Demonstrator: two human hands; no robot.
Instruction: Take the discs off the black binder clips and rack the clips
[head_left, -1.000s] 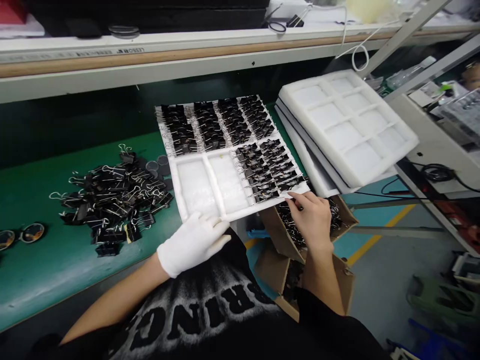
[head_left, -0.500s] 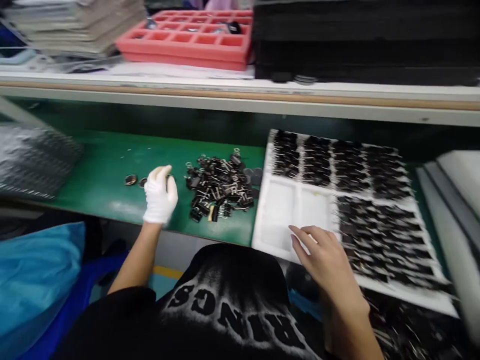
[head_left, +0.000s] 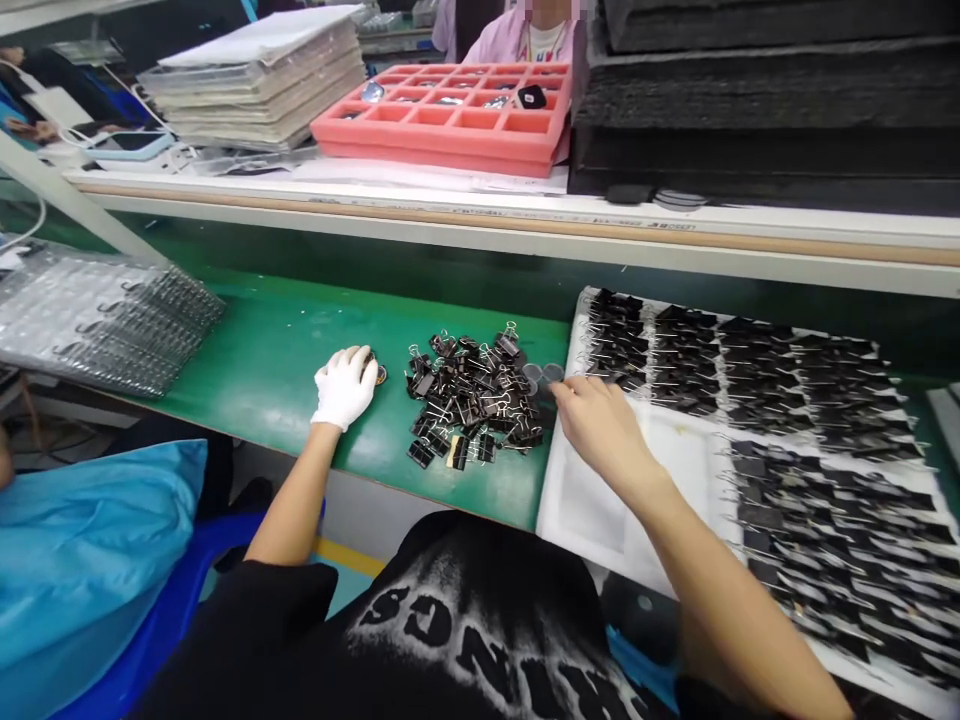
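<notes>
My left hand (head_left: pixel 345 388), in a white glove, is down on the green tabletop with its fingers curled over small round parts (head_left: pixel 381 375). Only their edges show beside the fingertips. My bare right hand (head_left: pixel 600 425) reaches to the right side of a pile of black binder clips (head_left: pixel 472 390). Its thumb and fingers pinch together at a thin dark round disc, mostly hidden by the fingertips. Two clear round discs (head_left: pixel 552 372) lie just beyond. Under my right forearm is a white tray (head_left: pixel 574 490) with black clips in rows (head_left: pixel 757 370).
Stacked clear plastic trays (head_left: pixel 112 320) stand on the left of the bench. A shelf (head_left: pixel 487 225) crosses above, holding a pink foam tray (head_left: pixel 442 145), a sheet stack (head_left: pixel 255 95) and black foam (head_left: pixel 772 120). A person in pink (head_left: pixel 517 40) is behind it. Blue cloth (head_left: pixel 97 560) hangs lower left.
My right hand has moved from above the tray's front compartments up and left to the discs. My left hand has come down over the round parts. The camera view has shifted.
</notes>
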